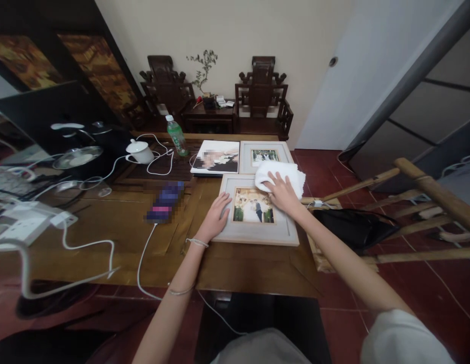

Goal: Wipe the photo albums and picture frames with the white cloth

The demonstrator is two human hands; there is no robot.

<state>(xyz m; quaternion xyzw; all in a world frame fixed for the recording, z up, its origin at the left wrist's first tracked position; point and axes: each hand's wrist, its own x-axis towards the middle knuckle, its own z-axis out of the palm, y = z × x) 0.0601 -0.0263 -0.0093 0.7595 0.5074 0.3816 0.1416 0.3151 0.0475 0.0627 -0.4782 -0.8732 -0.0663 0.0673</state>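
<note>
The left arm [170, 308] has a pale, twisty bracelet [197, 242] by the hand and a thin, shiny bangle [181, 291] higher up. A light grey short sleeve [403, 338] puffs out at the lower right. Grey shirt cloth [261, 349] shows at the bottom middle.

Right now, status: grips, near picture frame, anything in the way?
Left grip on left side of near frame. Right grip on white cloth, over its far right corner. Near frame flat on table. Second frame directly behind, partly covered by cloth.

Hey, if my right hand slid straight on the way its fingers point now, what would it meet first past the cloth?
Past the white cloth, your right hand would likely meet the far framed picture first; the cloth may already touch it, depth being unclear.
</note>
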